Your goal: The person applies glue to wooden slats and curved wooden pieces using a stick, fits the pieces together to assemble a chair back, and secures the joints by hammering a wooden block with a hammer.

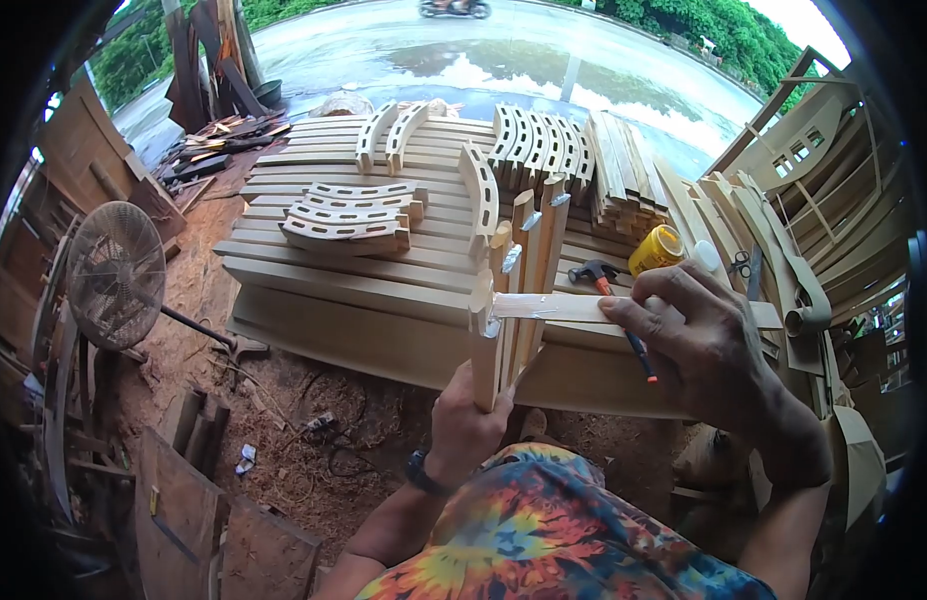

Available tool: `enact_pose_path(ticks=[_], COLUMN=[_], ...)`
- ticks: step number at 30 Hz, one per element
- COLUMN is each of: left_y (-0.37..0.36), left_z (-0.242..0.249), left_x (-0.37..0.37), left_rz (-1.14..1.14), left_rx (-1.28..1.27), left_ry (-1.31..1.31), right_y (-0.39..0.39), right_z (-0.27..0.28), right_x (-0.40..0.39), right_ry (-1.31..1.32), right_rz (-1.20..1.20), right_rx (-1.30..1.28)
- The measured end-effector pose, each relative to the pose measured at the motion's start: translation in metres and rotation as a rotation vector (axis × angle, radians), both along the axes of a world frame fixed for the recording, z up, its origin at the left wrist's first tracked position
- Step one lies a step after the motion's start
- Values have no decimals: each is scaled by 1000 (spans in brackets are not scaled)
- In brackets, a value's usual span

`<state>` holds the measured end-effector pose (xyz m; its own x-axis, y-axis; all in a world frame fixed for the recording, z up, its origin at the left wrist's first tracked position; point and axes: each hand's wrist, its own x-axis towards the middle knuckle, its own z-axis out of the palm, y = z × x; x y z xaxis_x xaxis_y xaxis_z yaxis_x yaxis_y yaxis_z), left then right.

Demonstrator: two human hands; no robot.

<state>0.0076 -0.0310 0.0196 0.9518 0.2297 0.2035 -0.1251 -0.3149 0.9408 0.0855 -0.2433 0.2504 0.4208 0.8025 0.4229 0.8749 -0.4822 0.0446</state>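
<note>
My left hand (469, 420) grips the lower ends of a bundle of upright wooden slats (519, 290), held in front of my chest. My right hand (699, 340) pinches a flat wooden piece (549, 307) laid crosswise against the top of one slat. The slats have pale glue or tape at their upper tips. A hammer (609, 290) with an orange and black handle lies on the wood just behind my right hand, next to a yellow jar (656, 250).
A big stack of planks (364, 290) bears curved slotted wooden parts (349, 215). More curved frames (834, 220) lean at the right. A fan (116, 275) stands at the left on sawdust ground. A wet road runs behind.
</note>
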Motion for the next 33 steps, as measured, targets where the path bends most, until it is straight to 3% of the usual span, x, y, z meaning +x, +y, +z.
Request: enact_pose_path(ticks=[8,10,19,27,33], left_y=[-1,1,0,-1,2], left_z=[0,4,-3,4,1], left_x=[-1,-2,3,4,4], left_rz=[15,-4,33,55,-3], left_rx=[58,-33,-15,24,33], left_ry=[-30,30,-23,-93,-36], right_y=[-5,-5,1,-4,-1], right_z=[22,21,-20,5,-13], right_x=[-12,-13,-13,-36,-23], right_ry=[-43,-37,124,47,44], right_rz=[-40,-56,-47,-46,-135], right_rx=[-13,22,110,133,129])
